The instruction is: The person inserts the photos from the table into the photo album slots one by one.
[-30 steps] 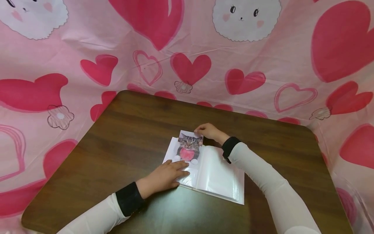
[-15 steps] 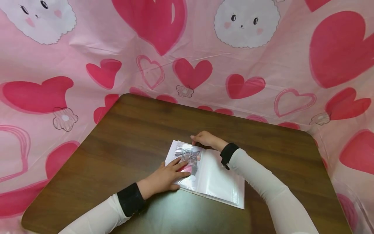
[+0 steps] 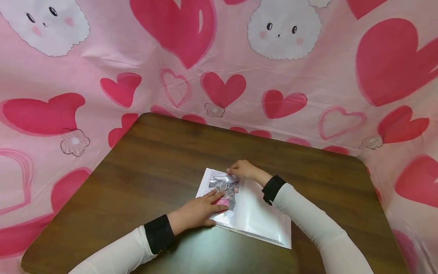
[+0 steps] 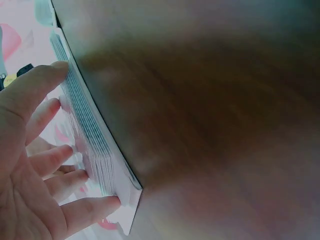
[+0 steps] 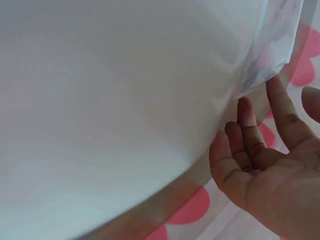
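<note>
An open photo album (image 3: 261,215) with clear plastic pockets lies on the table. On its left page, a cat photo (image 3: 224,184) with a pink heart shows through the glossy pocket. My left hand (image 3: 198,211) rests on that page with spread fingers, covering part of the photo. In the left wrist view its thumb (image 4: 52,72) touches the stacked page edges (image 4: 85,117). My right hand (image 3: 243,169) is at the page's top edge. The right wrist view shows its index fingertip (image 5: 272,82) at the pocket's edge, the thumb apart and the other fingers loosely bent.
The album sits on a dark brown wooden table (image 3: 154,163) with rounded corners. A pink cloth (image 3: 191,87) printed with hearts hangs behind and beside the table.
The photo has slid down into the pocket, its top having stuck out before. My right hand moved down with it, then slightly right along the top edge. My left hand stays on the page.
</note>
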A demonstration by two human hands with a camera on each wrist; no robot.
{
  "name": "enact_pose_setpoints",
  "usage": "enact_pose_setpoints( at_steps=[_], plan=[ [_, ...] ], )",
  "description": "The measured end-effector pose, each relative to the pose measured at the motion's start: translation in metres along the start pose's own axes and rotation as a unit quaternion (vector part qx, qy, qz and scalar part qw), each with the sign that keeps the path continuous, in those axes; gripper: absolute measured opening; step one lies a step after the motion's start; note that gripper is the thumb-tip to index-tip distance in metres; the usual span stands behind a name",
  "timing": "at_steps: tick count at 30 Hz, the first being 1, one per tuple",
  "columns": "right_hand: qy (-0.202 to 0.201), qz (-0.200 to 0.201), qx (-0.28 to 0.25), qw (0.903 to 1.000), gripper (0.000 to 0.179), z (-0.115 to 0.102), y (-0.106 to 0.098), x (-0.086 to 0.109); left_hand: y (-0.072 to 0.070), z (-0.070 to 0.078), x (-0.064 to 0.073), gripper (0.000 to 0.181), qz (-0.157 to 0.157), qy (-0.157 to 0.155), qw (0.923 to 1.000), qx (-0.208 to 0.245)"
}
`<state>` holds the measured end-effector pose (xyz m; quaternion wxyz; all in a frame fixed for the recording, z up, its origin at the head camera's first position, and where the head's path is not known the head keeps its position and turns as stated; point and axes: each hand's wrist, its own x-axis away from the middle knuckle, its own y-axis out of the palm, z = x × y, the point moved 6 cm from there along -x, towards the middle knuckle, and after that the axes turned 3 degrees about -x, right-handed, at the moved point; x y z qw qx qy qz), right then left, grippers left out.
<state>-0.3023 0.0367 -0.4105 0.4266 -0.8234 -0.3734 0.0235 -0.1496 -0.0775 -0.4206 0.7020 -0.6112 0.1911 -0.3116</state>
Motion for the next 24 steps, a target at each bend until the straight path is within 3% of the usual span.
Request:
enact_pose_setpoints(
  at_steps=[6, 17, 20, 24],
  plan=[
    [-0.014, 0.006, 0.028, 0.9995, 0.031, 0.004, -0.004, 0.006, -0.002, -0.001, -0.007, 0.056, 0.004, 0.0, 0.9999, -0.011],
    [-0.049, 0.019, 0.082, 0.9952, 0.03, 0.002, 0.005, 0.004, 0.0, -0.014, -0.018, 0.055, 0.026, -0.021, 0.9992, 0.023],
    [0.012, 0.036, 0.105, 0.9937, 0.035, 0.004, 0.005, 0.012, 0.001, -0.02, -0.02, 0.059, 0.018, -0.025, 0.9989, 0.034],
    [0.097, 0.095, 0.126, 0.9827, 0.059, 0.007, -0.004, 0.038, -0.011, -0.04, -0.021, 0.075, 0.004, -0.071, 0.996, 0.054]
  ],
)
